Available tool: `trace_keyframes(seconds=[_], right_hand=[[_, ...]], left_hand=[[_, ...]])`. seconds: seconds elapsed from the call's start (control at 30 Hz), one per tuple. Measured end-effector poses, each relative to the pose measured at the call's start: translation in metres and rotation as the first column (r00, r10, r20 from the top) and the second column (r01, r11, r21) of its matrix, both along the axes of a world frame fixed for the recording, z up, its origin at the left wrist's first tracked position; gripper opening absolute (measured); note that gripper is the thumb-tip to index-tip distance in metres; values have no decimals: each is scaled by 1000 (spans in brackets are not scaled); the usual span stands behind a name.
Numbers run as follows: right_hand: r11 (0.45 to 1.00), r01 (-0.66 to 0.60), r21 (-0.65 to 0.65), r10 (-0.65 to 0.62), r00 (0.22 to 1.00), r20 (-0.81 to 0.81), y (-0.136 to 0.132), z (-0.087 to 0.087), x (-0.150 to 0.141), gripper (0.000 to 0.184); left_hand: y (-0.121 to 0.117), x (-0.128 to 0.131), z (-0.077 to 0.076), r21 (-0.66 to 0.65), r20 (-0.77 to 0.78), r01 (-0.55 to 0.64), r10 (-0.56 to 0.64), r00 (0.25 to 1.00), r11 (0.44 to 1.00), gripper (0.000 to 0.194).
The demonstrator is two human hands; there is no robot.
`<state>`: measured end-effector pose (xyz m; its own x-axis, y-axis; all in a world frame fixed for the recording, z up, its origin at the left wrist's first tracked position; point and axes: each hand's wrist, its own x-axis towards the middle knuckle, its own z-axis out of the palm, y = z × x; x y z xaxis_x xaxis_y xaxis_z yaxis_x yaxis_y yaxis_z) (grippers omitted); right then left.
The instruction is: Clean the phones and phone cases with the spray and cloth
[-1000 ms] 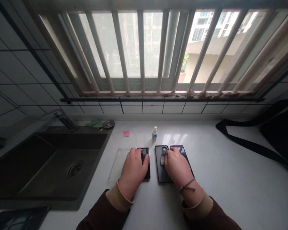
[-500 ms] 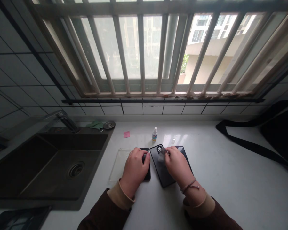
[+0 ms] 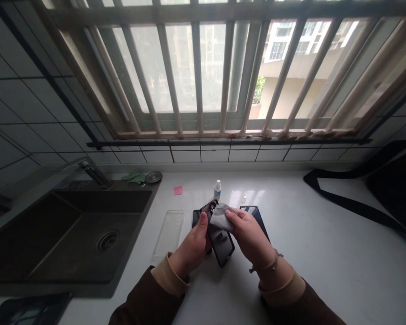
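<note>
Black phone case (image 3: 223, 248) is held up off the white counter (image 3: 291, 234) at centre, tilted, with its far end raised and leaning away from the left hand. Judged a light, stiff shell; the glossy face looks slippery, so hold is best taken on the long side edges, clear of the camera cutout (image 3: 209, 207) at the far end. Left hand (image 3: 191, 246) is closed around the case's left edge, thumb on the face, fingers behind and mostly hidden. Right hand (image 3: 246, 237) is narrowed to a pinch, with a grey microfibre cloth (image 3: 219, 221) gripped between thumb and fingers and pressed on the case's upper face, just below the cutout. Cloth looks soft and limp and drapes over the case edge. Both forearms are angled inward from the near side, wrists close together. A dark phone (image 3: 196, 218) is lying under the left hand, and a dark glass panel (image 3: 255, 214) lies far right of the case. Clear phone case (image 3: 169, 232) is left of the hands; small dropper bottle (image 3: 217, 190) stands just beyond them, on the far side.
</note>
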<state>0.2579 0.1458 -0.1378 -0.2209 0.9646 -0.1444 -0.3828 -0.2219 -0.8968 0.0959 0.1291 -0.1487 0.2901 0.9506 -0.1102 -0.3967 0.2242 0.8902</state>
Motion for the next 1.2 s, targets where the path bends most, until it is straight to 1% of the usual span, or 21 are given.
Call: trace_keyframes(seconds=[0.07,0.1,0.17,0.27,0.37,0.47,0.57,0.67,0.93,1.0,1.07,1.1,1.17,1.2], right_hand=[[997,-14,-71,6,995,-103,-1,4,-2,39],[996,-21,-92,9,991,-130,-1,5,-2,37],[993,-35,-111,19,990,-139,-2,7,-1,35],[995,-17,-98,14,999,-31,-1,3,0,42],[999,43,-12,-41,992,116,1,-2,2,50],[997,43,58,-51,988,143,1,-4,3,49],[997,8,80,-20,989,146,0,-3,3,46],[997,4,75,-17,985,174,0,-4,3,43],[998,18,65,-33,972,233,5,-10,9,45],[995,33,94,-57,961,270,6,-10,11,45],[984,42,172,-101,931,351,7,-10,13,42],[974,42,221,-131,904,408,8,-10,13,39],[942,35,334,-218,821,528,7,-7,14,31],[917,24,399,-270,772,575,6,-6,14,27]], left_hand=[[1,2,4,-92,146,46,-32,989,995,71],[1,2,6,-128,178,52,-29,984,990,70],[3,1,12,-190,189,44,-7,982,981,69],[5,-2,17,-258,192,48,3,981,965,69],[5,-6,17,-292,172,26,25,985,956,59],[5,-7,14,-253,83,-26,49,995,967,49],[6,-6,11,-174,9,-38,40,999,984,49],[8,-6,8,-119,-77,-55,46,996,991,46],[10,-9,5,-93,-211,-86,65,975,992,49],[11,-10,4,-78,-240,-100,78,968,992,50],[12,-11,3,-51,-268,-105,88,959,993,49],[12,-12,2,-38,-280,-105,90,956,994,48],[12,-12,1,-22,-295,-104,93,951,994,48],[12,-12,1,-20,-297,-108,97,950,994,48]])
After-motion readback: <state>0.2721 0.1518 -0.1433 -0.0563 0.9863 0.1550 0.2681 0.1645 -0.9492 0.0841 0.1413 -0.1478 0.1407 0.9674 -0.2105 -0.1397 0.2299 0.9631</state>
